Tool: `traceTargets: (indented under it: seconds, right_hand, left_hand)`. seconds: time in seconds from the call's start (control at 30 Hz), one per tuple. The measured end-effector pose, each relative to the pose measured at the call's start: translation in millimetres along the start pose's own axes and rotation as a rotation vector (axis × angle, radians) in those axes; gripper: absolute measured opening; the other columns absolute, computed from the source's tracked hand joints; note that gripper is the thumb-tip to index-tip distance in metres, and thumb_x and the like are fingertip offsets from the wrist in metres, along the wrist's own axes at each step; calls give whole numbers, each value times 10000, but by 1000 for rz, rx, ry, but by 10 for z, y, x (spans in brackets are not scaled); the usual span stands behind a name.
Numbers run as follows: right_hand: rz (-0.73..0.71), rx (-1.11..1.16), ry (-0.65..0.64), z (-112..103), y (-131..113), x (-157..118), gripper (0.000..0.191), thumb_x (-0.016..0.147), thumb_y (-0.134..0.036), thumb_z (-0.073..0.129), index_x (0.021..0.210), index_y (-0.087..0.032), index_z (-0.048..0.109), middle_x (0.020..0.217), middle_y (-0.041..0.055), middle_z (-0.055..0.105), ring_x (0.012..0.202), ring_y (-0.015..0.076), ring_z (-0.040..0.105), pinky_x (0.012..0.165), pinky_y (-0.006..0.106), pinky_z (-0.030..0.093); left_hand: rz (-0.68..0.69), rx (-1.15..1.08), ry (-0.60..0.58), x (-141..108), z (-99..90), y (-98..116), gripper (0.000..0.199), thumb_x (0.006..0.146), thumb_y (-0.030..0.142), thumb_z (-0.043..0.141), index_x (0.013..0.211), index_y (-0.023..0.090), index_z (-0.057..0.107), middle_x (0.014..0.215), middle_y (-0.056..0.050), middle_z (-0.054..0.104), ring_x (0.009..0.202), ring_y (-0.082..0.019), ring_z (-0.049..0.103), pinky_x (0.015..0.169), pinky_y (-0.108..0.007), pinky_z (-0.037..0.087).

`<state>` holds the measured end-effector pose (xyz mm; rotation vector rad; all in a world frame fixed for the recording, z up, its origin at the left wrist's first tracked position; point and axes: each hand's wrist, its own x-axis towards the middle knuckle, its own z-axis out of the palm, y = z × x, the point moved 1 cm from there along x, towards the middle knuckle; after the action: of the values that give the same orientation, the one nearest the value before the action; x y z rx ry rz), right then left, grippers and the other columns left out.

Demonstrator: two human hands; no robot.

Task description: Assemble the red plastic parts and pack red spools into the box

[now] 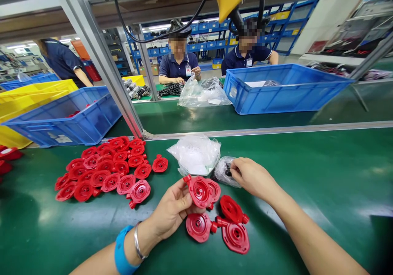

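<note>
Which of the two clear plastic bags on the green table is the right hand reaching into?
The smaller bag, holding dark bits, right of the bigger white-filled bag; the right hand has fingertips at its mouth.

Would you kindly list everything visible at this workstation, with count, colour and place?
Red discs: a large pile, red, left on the table.
Loose discs: three, red, beneath the hands.
Held discs: two, red, in the left hand.
White bag: one, clear, centre.
Small bag: one, clear, dark parts inside.
Blue crates: two, far side.
Yellow crate: one, far left.
Co-workers: three, dark blue shirts, behind.
Left hand: gripping discs.
Right hand: fingers in the small bag.
</note>
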<state>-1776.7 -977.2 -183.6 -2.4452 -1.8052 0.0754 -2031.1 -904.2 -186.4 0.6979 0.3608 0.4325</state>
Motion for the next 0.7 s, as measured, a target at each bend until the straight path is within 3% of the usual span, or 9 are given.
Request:
traceTargets:
  seconds: [0.13, 0.23, 0.4, 0.7]
  right_hand:
    - [-73, 17, -68, 12, -22, 0, 194, 872, -212, 473, 772, -198, 639, 845, 58, 655, 859, 221, 574, 737, 310, 390]
    - [-47, -37, -93, 9, -52, 3, 238, 876, -176, 435, 717, -189, 610, 825, 60, 644, 839, 213, 572, 712, 303, 382]
    - [-37, 32, -92, 14, -91, 22, 184, 887, -213, 459, 842, -207, 637, 935, 53, 655, 941, 224, 587, 760, 303, 399]
    - [-34, 56, 31, 86, -73, 50, 160, 864, -192, 419, 757, -192, 537, 807, 55, 633, 713, 175, 559, 657, 288, 374]
  left_hand:
    - [3, 3, 2, 14, 4, 6, 349, 748, 227, 801, 1083, 222, 702, 950, -38, 724, 794, -144, 713, 708, -234, 615]
    - [4, 9, 6, 6, 8, 6, 348, 743, 226, 805, 1076, 220, 703, 942, -39, 723, 786, -149, 714, 692, -229, 614]
    - [1, 6, 10, -5, 8, -5, 367, 732, 228, 814, 1078, 209, 695, 939, -41, 711, 781, -147, 704, 693, -250, 619]
    - [-6, 49, 20, 10, 7, -12, 407, 733, 253, 816, 1103, 171, 667, 934, -60, 695, 792, -150, 688, 704, -252, 606]
